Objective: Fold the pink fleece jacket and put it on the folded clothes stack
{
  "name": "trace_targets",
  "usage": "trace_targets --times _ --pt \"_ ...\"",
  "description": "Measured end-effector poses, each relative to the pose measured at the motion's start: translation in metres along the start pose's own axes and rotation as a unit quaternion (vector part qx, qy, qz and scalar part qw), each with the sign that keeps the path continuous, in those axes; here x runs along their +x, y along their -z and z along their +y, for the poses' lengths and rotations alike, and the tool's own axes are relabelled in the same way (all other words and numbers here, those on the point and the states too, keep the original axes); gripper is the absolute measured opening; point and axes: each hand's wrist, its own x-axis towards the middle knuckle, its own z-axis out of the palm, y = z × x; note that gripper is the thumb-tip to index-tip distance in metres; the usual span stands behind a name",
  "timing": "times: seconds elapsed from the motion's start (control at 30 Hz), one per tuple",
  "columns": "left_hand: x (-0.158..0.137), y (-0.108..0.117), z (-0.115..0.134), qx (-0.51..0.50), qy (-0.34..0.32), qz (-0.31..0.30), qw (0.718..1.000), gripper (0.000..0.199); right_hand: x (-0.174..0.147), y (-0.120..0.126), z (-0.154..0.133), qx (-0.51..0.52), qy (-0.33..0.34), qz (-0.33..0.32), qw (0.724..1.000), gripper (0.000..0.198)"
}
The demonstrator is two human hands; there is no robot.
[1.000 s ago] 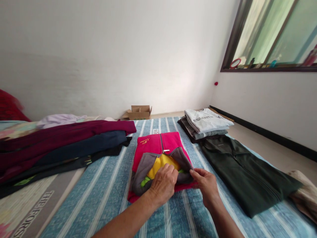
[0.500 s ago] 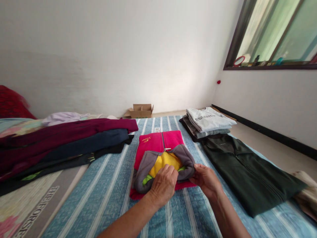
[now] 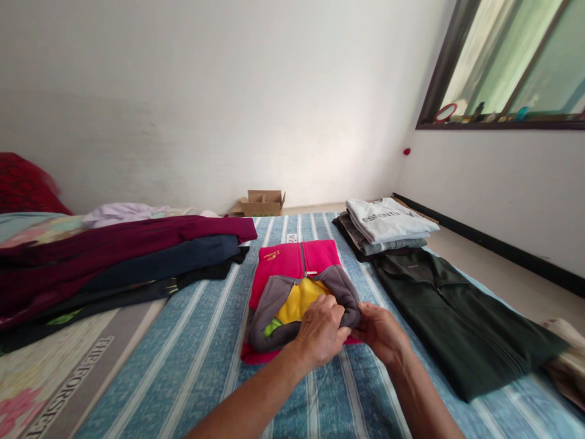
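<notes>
A folded pink zip jacket [image 3: 278, 259] lies on the striped blue bed sheet [image 3: 192, 341], its grey collar facing me. Inside the collar a yellow lining [image 3: 299, 299] shows, with a bit of bright green. My left hand [image 3: 322, 326] has its fingers curled over the collar's near right edge, the thumb below it. Between thumb and fingers, my right hand [image 3: 381, 329] pinches the collar's right corner. The jacket's near edge is partly hidden by my left hand.
At right lies a folded dark green zip jacket [image 3: 457, 323], beyond it a stack of folded shirts [image 3: 388, 221]. Maroon trousers [image 3: 137, 244] and other dark garments are layered at left. A cardboard box [image 3: 265, 203] stands by the wall.
My left hand has moved right along the collar, from its front middle toward my right hand. The right hand keeps its pinch at the corner. The view has shifted slightly.
</notes>
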Motion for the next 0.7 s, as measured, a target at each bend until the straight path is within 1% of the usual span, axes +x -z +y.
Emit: trace_targets --times 0.07,0.13,0.2,0.27,0.33,0.4,0.43,0.47,0.5,0.57,0.6,0.63,0.7 --pt "0.001 -0.005 0.001 0.009 0.000 0.009 1.000 0.012 -0.001 -0.001 0.000 -0.010 0.004 0.002 1.000 0.020" --pt "0.000 -0.011 0.002 0.015 -0.004 0.030 0.999 0.007 -0.001 -0.003 0.000 -0.026 0.011 0.011 1.000 0.021" --pt "-0.001 -0.018 0.002 0.016 -0.006 0.058 0.998 0.006 0.000 -0.005 0.001 -0.051 0.026 0.030 0.998 0.021" --pt "-0.003 -0.024 0.000 0.018 -0.014 0.085 0.996 0.006 0.001 -0.008 0.003 -0.091 0.049 0.062 0.993 0.022" --pt "-0.004 -0.030 -0.001 0.028 -0.026 0.115 0.993 0.007 0.003 -0.010 0.004 -0.148 0.080 0.096 0.981 0.024" --pt "-0.004 -0.036 -0.003 0.044 -0.041 0.148 0.987 0.009 0.005 -0.010 0.005 -0.230 0.129 0.127 0.956 0.027" --pt "-0.004 -0.039 -0.004 0.053 -0.048 0.163 0.984 0.010 0.005 -0.010 0.005 -0.287 0.163 0.145 0.933 0.028" --pt "-0.004 -0.042 -0.005 0.061 -0.053 0.178 0.981 0.012 0.004 -0.010 0.005 -0.352 0.199 0.167 0.899 0.029" --pt "-0.004 -0.044 -0.005 0.068 -0.057 0.192 0.977 0.014 0.003 -0.010 0.005 -0.420 0.233 0.192 0.855 0.029" --pt "-0.003 -0.048 -0.005 0.077 -0.062 0.217 0.971 0.018 -0.002 -0.012 0.006 -0.543 0.282 0.239 0.754 0.024" --pt "-0.003 -0.049 -0.005 0.078 -0.066 0.228 0.968 0.019 -0.005 -0.014 0.007 -0.590 0.297 0.252 0.707 0.022" --pt "-0.003 -0.050 -0.005 0.078 -0.070 0.238 0.966 0.021 -0.009 -0.017 0.008 -0.627 0.307 0.259 0.667 0.021" --pt "-0.003 -0.051 -0.005 0.073 -0.078 0.257 0.960 0.023 -0.016 -0.023 0.010 -0.686 0.312 0.259 0.604 0.023"
